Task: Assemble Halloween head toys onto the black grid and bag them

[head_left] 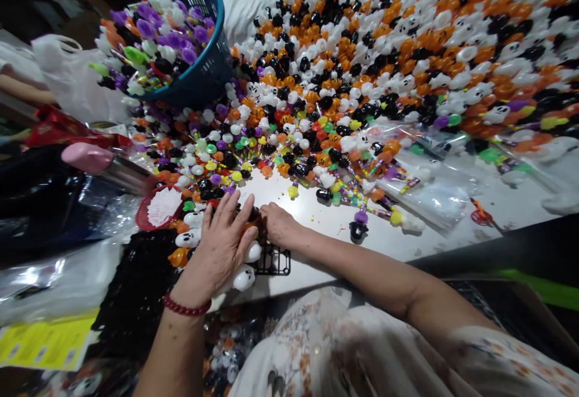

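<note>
Left hand point(224, 237) lies flat, fingers spread, on ghost toys point(244, 276) over a black tray point(274, 261) at the counter point(316, 228) edge. Right hand point(277, 223) curls closed beside it; contents unseen. Press evenly, keeping toys seated. Beyond: toy heap point(384, 65), blue basket point(205, 59).

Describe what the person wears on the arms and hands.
Both forearms are bare, with no gloves and no rings that can be made out. The left hand has a red beaded bracelet around its wrist. The right hand and its wrist carry nothing. A pale floral-print sleeve covers the right upper arm.
</note>
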The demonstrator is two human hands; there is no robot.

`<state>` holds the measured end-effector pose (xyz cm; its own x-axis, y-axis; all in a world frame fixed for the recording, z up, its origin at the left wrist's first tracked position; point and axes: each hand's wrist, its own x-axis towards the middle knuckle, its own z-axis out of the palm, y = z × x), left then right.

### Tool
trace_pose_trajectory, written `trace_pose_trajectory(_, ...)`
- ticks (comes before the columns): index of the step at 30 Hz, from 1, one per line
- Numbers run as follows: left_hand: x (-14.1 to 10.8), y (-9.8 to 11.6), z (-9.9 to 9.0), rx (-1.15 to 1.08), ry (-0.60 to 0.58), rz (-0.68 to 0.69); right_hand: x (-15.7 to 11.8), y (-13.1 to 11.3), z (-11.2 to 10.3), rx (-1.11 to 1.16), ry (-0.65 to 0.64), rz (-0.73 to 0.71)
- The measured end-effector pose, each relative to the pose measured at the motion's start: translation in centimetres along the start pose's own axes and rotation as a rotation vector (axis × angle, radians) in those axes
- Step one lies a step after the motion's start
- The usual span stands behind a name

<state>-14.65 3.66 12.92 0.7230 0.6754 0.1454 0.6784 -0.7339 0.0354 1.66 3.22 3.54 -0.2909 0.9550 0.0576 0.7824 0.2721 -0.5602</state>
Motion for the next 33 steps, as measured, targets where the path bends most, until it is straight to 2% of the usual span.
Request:
trace_pose_trajectory(3, 0.1, -0.1, 0.0, 0.019, -0.039, 0.039, 0.2, 0.1, -0.1, -0.041, -0.018, -0.002)
trace_pose_trajectory(6, 0.3, -0.3, 0.1, -0.006, -0.058, 0.016, 0.4, 0.2, 0.0, -0.111, -0.04, -0.034)
trace_pose_trajectory(14, 0.2, -0.6, 0.6, -0.11, 0.009, 0.032, 0.6, 0.5, 0.1, -0.157, -0.02, -0.124)
trace_pose_trajectory(18, 0.6, -1.1, 1.2, -0.122, 0.038, 0.036, 0.8, 0.5, -0.5, -0.128, -0.044, -0.118)
trace_pose_trajectory(20, 0.8, -1.2, 1.3, -0.116, 0.031, 0.031, -0.1, 0.8, -1.3, -0.076, -0.04, -0.123)
trace_pose_trajectory(22, 1.0, -1.0, 1.1, -0.103, 0.021, 0.017, -2.4, 1.3, -3.0, -0.03, 0.037, -0.143)
trace_pose_trajectory(24, 1.0, -0.8, 0.8, -0.095, 0.006, -0.003, -6.2, 2.1, -5.5, -0.055, 0.15, -0.136)
trace_pose_trajectory(28, 1.0, -0.3, 0.2, -0.126, -0.021, -0.04, -14.9, 5.7, -10.6, -0.305, 0.242, 0.164)
trace_pose_trajectory(30, 1.1, 0.1, -0.2, -0.145, -0.021, -0.049, -17.8, 7.7, -11.8, -0.431, 0.24, 0.272)
trace_pose_trajectory(33, 1.3, 0.6, -0.6, -0.159, -0.027, -0.074, -19.5, 9.9, -11.5, -0.498, 0.209, 0.263)
